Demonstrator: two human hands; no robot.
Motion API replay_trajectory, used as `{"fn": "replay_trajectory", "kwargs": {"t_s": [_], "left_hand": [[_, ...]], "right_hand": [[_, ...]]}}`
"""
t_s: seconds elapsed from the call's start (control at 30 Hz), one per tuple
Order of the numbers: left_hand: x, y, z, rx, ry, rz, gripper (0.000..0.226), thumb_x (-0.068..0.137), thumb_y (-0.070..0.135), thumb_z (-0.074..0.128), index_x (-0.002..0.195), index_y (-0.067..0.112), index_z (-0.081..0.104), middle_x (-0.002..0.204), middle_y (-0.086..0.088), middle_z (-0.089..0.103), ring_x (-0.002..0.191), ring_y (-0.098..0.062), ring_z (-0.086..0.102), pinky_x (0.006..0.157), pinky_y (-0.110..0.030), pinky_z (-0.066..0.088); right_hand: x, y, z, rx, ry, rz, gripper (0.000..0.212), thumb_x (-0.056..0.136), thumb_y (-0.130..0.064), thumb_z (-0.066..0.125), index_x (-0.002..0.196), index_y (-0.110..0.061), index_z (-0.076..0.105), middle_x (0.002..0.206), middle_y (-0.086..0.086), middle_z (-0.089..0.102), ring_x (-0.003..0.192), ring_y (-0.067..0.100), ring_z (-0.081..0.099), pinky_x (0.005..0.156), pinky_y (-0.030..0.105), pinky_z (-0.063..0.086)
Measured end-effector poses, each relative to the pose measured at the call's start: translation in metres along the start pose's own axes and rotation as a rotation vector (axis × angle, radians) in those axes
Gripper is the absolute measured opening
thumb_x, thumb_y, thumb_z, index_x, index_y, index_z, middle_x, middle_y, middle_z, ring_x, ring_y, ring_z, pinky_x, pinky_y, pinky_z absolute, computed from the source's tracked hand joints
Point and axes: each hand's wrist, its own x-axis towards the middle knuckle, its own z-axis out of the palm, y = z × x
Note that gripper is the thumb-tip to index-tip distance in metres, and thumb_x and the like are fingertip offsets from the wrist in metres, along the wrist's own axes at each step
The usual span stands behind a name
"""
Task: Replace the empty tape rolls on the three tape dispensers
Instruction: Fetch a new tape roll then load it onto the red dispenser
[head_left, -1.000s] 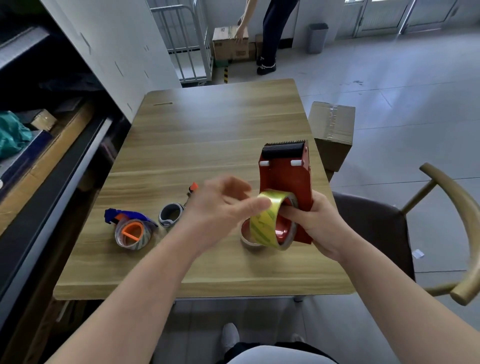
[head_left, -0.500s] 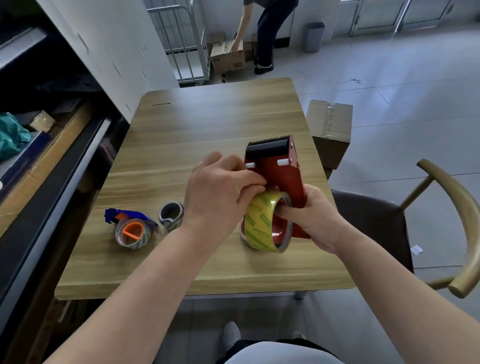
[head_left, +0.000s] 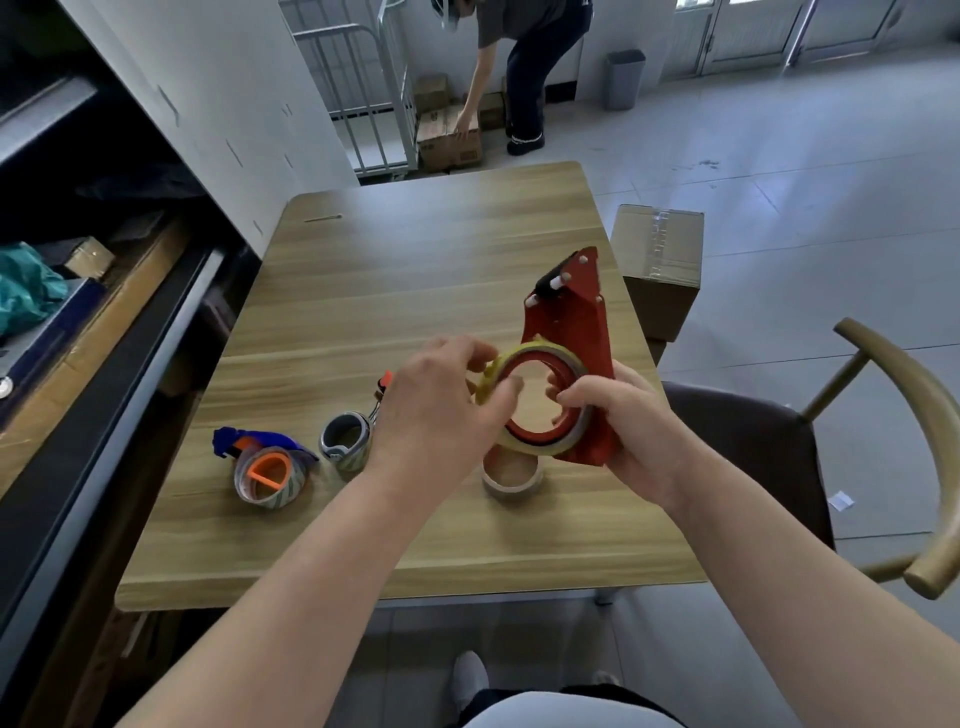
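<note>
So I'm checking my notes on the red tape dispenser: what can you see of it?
The red tape dispenser looks like painted metal or hard plastic, a flat side plate tapering to a black toothed head with white pins. It is held above the table, head pointing away. A yellowish tape roll sits on its red hub. The right hand grips its lower part; the left hand touches the roll.

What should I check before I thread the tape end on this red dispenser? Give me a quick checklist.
1. Yellow tape roll seated on the hub of the red dispenser: ok, it rings the red hub.
2. Right hand holding the dispenser clear of the table: ok.
3. Left hand gripping the tape's loose end: cannot tell, fingers hide it.
4. Old core out of the way: ok, it lies on the table under the dispenser.
5. Unwind direction right: cannot tell.
</note>
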Motion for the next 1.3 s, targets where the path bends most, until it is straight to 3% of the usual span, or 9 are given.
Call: {"fn": "replay_trajectory", "kwargs": {"t_s": [0.1,0.3,0.43,0.57,0.7,0.9,1.0,1.17,1.3], "left_hand": [[0.007,-0.003,-0.003,-0.09,-0.043,-0.078,0.016,0.091,0.038,0.06,0.101,0.029,0.068,0.091,0.01,0.067,0.082,-0.011,0.064,0.079,-0.039,0.057],[0.016,-0.011,0.001,-0.285,-0.129,-0.25,0.013,0.095,0.035,0.055,0.086,0.029,0.062,0.081,0.005,0.069,0.08,-0.021,0.066,0.078,-0.047,0.057],[0.02,-0.013,-0.006,-0.77,-0.286,-0.536,0.012,0.094,0.027,0.061,0.099,0.016,0.066,0.098,-0.008,0.07,0.086,-0.021,0.066,0.077,-0.047,0.06],[0.019,-0.022,-0.027,-1.145,-0.55,-0.618,0.041,0.078,0.024,0.067,0.111,0.0,0.064,0.082,-0.009,0.065,0.076,-0.021,0.063,0.073,-0.045,0.06],[0.02,-0.026,-0.039,-1.405,-0.397,-0.566,0.032,0.077,0.015,0.071,0.108,0.008,0.063,0.079,-0.006,0.057,0.077,-0.018,0.057,0.078,-0.052,0.059],[0.011,-0.015,-0.022,-0.551,-0.037,0.018,0.054,0.065,0.004,0.085,0.104,0.031,0.06,0.098,0.011,0.065,0.095,-0.013,0.063,0.084,-0.026,0.055],[0.007,-0.022,-0.009,-0.189,0.087,0.371,0.058,0.063,0.011,0.088,0.11,0.031,0.061,0.1,0.017,0.064,0.097,-0.017,0.059,0.082,-0.029,0.051],[0.001,-0.031,0.002,0.009,0.069,0.616,0.055,0.071,0.016,0.084,0.122,0.019,0.064,0.095,0.001,0.063,0.093,-0.017,0.051,0.075,-0.021,0.044],[-0.009,-0.034,0.008,0.117,0.106,0.735,0.052,0.08,0.021,0.078,0.128,0.018,0.061,0.097,-0.001,0.064,0.092,-0.02,0.052,0.073,-0.032,0.053]], "right_hand": [[-0.003,-0.003,-0.007,0.151,-0.146,0.09,0.051,0.081,-0.015,0.07,0.128,-0.014,0.051,0.12,0.014,0.069,0.108,0.025,0.069,0.071,0.033,0.058],[0.001,-0.002,-0.003,0.021,-0.089,0.048,0.075,0.068,-0.045,0.071,0.131,-0.011,0.053,0.117,0.01,0.066,0.108,0.023,0.066,0.097,0.046,0.052],[0.004,-0.002,-0.003,-0.014,-0.07,0.049,0.078,0.066,-0.048,0.07,0.134,-0.014,0.051,0.121,0.007,0.066,0.112,0.022,0.064,0.1,0.052,0.049],[0.008,0.002,-0.007,0.061,-0.102,0.073,0.084,0.07,-0.059,0.07,0.137,-0.014,0.051,0.13,0.01,0.064,0.121,0.029,0.062,0.099,0.05,0.051],[0.009,0.002,-0.007,0.09,-0.073,0.096,0.085,0.067,-0.066,0.063,0.136,-0.016,0.053,0.132,0.009,0.063,0.111,0.022,0.067,0.089,0.037,0.055],[0.008,0.003,-0.004,0.085,-0.073,0.125,0.078,0.069,-0.059,0.068,0.133,-0.017,0.055,0.129,0.006,0.066,0.105,0.02,0.068,0.093,0.045,0.053],[0.008,0.002,-0.001,0.089,-0.083,0.119,0.08,0.069,-0.06,0.071,0.133,-0.015,0.056,0.131,0.01,0.064,0.105,0.022,0.068,0.096,0.048,0.05],[0.002,-0.001,-0.002,0.149,-0.177,0.068,0.066,0.08,-0.053,0.065,0.132,-0.012,0.059,0.131,0.019,0.062,0.112,0.032,0.063,0.103,0.054,0.045],[-0.004,-0.001,-0.005,0.155,-0.16,0.05,0.069,0.075,-0.037,0.077,0.133,-0.007,0.055,0.132,0.021,0.061,0.115,0.034,0.064,0.093,0.05,0.054]]}}
